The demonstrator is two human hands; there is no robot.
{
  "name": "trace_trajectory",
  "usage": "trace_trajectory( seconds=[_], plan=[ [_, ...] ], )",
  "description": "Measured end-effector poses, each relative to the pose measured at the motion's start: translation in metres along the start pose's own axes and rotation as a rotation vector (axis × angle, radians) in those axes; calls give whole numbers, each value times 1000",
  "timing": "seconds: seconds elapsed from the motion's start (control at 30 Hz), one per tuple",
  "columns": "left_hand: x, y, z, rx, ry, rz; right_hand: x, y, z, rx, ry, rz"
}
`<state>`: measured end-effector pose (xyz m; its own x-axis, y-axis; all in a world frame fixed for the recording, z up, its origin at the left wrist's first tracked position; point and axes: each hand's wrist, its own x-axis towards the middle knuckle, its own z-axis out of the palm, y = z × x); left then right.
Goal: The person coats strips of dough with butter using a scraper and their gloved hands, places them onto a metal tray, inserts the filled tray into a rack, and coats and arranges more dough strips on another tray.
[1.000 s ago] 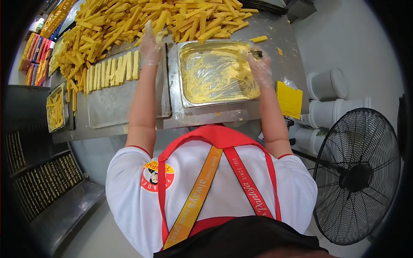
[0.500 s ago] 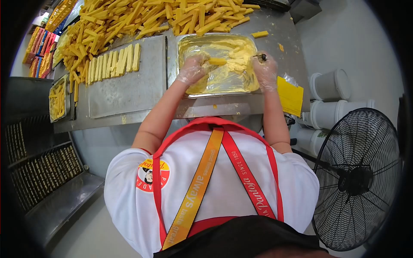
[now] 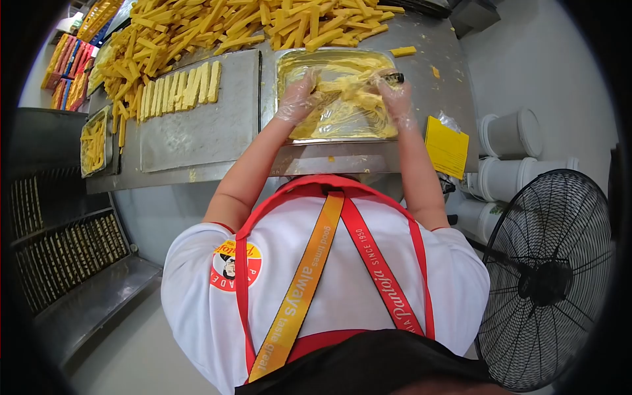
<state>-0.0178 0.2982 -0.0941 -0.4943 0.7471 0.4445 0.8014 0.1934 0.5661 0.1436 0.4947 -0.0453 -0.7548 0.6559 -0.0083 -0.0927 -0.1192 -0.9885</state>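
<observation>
My left hand (image 3: 299,99), in a clear plastic glove, is closed on one end of a yellow bread-like stick (image 3: 334,85) over a shallow metal pan (image 3: 342,139). Pale yellow creamy spread (image 3: 359,122) smears the pan's bottom and sides. A spreading tool with a black handle (image 3: 395,78) is in my gloved right hand (image 3: 395,99); its blade is blurred against the stick and spread. On the flat baking sheet (image 3: 197,135) to the left, several coated sticks (image 3: 181,91) lie side by side in a row.
A large heap of yellow sticks (image 3: 224,26) covers the table's back. A small tray of sticks (image 3: 97,141) sits far left, near a rack of filled trays (image 3: 66,260). Yellow paper (image 3: 446,148) lies right of the pan. White buckets (image 3: 510,133) and a black fan (image 3: 545,283) stand at right.
My right hand has moved left from the pan's right edge, bringing the tool to the stick. My left hand still holds the stick. The view has shifted slightly.
</observation>
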Motion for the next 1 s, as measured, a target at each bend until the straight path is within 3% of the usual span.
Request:
trace_trajectory(
  seconds=[0.1,0.2,0.33,0.47,0.6,0.7,0.8,0.9,1.0],
  plan=[
    [4,7,-6,-34,7,1,9,-9,-4,-441,103,78],
    [3,1,-4,6,-2,-6,-5,-2,15,-137,-11,-105],
    [1,8,-6,32,18,37,-7,-10,18,144,-69,-36],
    [3,10,-8,-31,25,-70,11,-9,2,-10,117,58],
    [7,16,-13,-85,-27,-291,-5,-17,20,-136,16,-117],
    [9,11,-13,-126,-67,-415,-25,-27,39,42,-20,-169],
    [8,18,-20,-234,-40,-473,-6,9,17,-313,87,-217],
    [6,14,-18,-277,-62,-536,-9,-3,27,-546,23,-433],
    [10,17,-23,-252,-71,-545,-26,-14,48,-85,-18,-196]
  ],
)
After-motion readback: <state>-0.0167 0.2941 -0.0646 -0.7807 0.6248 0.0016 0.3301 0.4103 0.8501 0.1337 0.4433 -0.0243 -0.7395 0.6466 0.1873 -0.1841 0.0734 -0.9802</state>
